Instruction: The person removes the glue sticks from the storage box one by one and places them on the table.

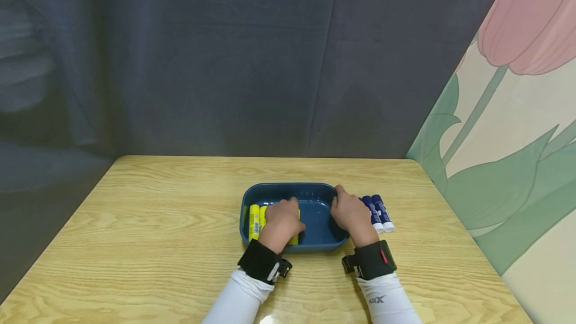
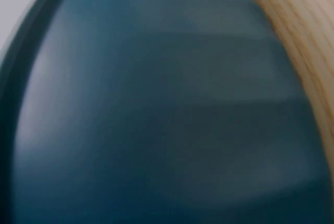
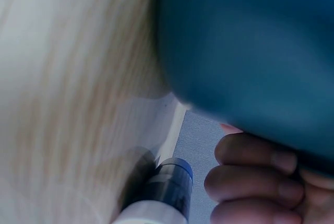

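Inside the blue bin (image 1: 294,249), my left hand (image 1: 281,221) lies over a group of yellow tubes (image 1: 254,221), its thumb and fingers about the rightmost one (image 1: 294,240). Its fingertips are mostly hidden beneath the hand. My right hand (image 1: 353,214) grips the bin's right rim; in the right wrist view its fingers (image 3: 250,182) curl round the edge of the bin (image 3: 245,67). Only the bin's blue wall (image 2: 156,104) shows in the left wrist view, without the hand.
Several dark blue tubes with white ends (image 1: 382,213) lie on the wooden table (image 1: 157,239) just right of the bin, beside my right hand. One of these tubes (image 3: 167,187) shows in the right wrist view. A dark curtain (image 1: 247,64) hangs behind the table.
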{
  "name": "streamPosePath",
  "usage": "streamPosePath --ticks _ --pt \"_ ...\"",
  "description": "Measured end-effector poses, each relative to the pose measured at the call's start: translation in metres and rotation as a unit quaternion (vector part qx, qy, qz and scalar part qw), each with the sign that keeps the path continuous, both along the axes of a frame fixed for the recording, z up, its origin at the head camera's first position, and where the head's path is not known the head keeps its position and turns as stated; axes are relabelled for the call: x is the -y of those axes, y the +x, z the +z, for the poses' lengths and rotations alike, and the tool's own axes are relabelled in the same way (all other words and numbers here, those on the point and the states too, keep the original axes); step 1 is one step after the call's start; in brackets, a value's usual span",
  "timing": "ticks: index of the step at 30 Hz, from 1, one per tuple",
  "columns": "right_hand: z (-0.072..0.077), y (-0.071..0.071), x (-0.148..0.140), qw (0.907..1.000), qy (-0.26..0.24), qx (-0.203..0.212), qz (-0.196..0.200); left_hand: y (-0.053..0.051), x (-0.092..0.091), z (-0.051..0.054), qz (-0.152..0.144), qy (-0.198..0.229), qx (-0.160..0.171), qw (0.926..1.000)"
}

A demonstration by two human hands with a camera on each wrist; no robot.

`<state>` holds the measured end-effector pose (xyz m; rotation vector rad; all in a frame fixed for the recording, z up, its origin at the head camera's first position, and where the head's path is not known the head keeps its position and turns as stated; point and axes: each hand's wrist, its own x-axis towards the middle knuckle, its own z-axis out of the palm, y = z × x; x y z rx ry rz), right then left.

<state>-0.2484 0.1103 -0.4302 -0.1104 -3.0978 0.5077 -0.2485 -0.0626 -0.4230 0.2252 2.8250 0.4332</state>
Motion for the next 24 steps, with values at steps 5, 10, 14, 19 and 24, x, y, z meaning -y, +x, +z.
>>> streamPosePath --ticks 5,10,14,19,24 --pt "-0.0009 0.0011 0.0002 1.0000 0.002 -0.003 0.000 0.0007 0.0000 -0.0006 0.001 0.005 -0.002 1.0000" --pt "-0.0010 0.0011 0.0002 1.0000 0.004 0.001 0.000 0.0006 -0.0002 -0.0012 0.001 0.012 0.000 0.9999" --pt "-0.0004 0.0009 0.0005 1.0000 0.005 0.000 0.000 0.0008 0.0000 -0.0002 0.001 0.014 -0.002 0.9999" --pt "0.0010 0.0010 0.0012 1.0000 0.005 0.001 0.000 0.0020 0.0001 0.0036 -0.002 0.013 -0.010 0.9999" --pt "0.0004 0.0005 0.0009 1.0000 0.007 0.001 0.001 0.0026 0.0005 0.0080 -0.005 0.014 -0.020 0.9997"
